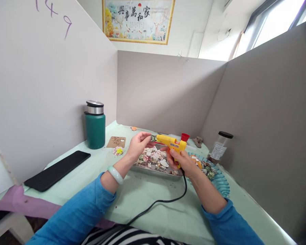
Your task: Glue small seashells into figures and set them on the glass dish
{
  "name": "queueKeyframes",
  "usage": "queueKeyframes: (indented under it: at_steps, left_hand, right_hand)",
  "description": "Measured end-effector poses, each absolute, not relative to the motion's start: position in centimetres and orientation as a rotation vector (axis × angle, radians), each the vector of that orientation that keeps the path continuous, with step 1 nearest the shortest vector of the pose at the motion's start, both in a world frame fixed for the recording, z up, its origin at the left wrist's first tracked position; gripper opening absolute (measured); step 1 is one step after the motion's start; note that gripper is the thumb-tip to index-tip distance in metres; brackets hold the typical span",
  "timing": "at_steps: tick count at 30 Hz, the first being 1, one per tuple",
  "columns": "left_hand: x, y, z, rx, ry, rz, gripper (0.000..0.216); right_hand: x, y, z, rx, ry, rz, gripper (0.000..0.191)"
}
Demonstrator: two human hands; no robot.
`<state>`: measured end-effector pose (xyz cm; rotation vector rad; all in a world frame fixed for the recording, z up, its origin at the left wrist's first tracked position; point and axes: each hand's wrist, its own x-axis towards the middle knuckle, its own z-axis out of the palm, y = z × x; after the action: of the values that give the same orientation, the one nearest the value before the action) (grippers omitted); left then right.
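Observation:
My right hand (181, 162) is wrapped round the grip of a yellow glue gun (171, 143), which points left, its black cord (165, 200) trailing toward me. My left hand (138, 145) pinches a small dark shell (153, 138) right at the gun's nozzle. Both hands hover over a metal tray (154, 169) filled with several mixed shells. A pale jade bangle (115, 174) sits on my left wrist.
A green flask (95, 125) stands at the back left, a black phone (57, 169) lies at the left. A brown card (116, 142) and a small decorated shell (118, 151) lie near the flask. A blue shell-shaped dish (221, 182) and a clear jar (220, 146) sit right. Partition walls enclose the desk.

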<state>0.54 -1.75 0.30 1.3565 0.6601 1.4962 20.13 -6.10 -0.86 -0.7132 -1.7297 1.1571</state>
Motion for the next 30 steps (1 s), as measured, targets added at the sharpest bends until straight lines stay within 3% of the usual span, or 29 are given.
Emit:
queueKeyframes:
  at_steps: [30]
  left_hand:
    - [0.62, -2.27, 0.69, 1.345, 0.678, 1.5, 0.023]
  right_hand:
    - [20.46, -6.31, -0.66, -0.746, -1.705, 1.192, 0.039]
